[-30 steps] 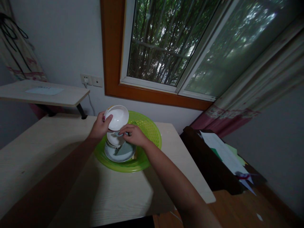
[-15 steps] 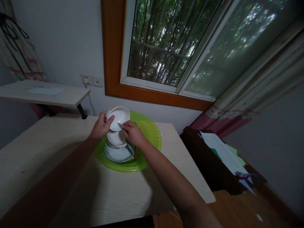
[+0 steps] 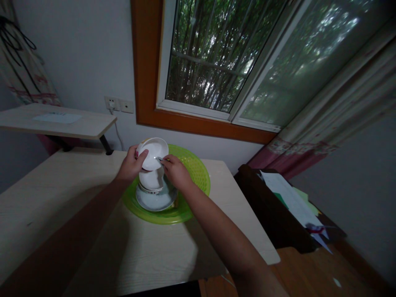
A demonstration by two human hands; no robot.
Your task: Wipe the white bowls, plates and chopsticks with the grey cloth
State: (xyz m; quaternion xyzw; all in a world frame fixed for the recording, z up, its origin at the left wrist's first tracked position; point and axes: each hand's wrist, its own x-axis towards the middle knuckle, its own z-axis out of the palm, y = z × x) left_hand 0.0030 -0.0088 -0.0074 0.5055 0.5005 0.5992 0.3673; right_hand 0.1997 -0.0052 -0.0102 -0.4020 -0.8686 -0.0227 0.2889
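Observation:
My left hand [image 3: 131, 164] grips the rim of a white bowl [image 3: 153, 152], thumb inside, and holds it tilted toward me. With closed fingers my right hand [image 3: 175, 170] pinches a small metal utensil [image 3: 159, 159], perhaps a spoon, whose tip is inside that bowl; most of it is hidden by the fingers. Just below is another white bowl [image 3: 150, 180], resting on a wide white plate [image 3: 154, 201]. Plate and bowl stand in a green plastic basket [image 3: 194, 173]. Something yellowish [image 3: 175, 202] shows at the plate's right edge, too covered to name.
The basket stands on a light wooden table [image 3: 148, 251]. A raised shelf [image 3: 93, 123] with a sheet of paper [image 3: 57, 118] is at the left. Behind are wall sockets [image 3: 118, 104] and a window [image 3: 213, 62]. Papers [image 3: 287, 198] lie on a dark piece of furniture at the right.
My right hand has shifted slightly to the right with the utensil, and more of the utensil shows inside the bowl. My left hand and the tilted bowl have barely moved.

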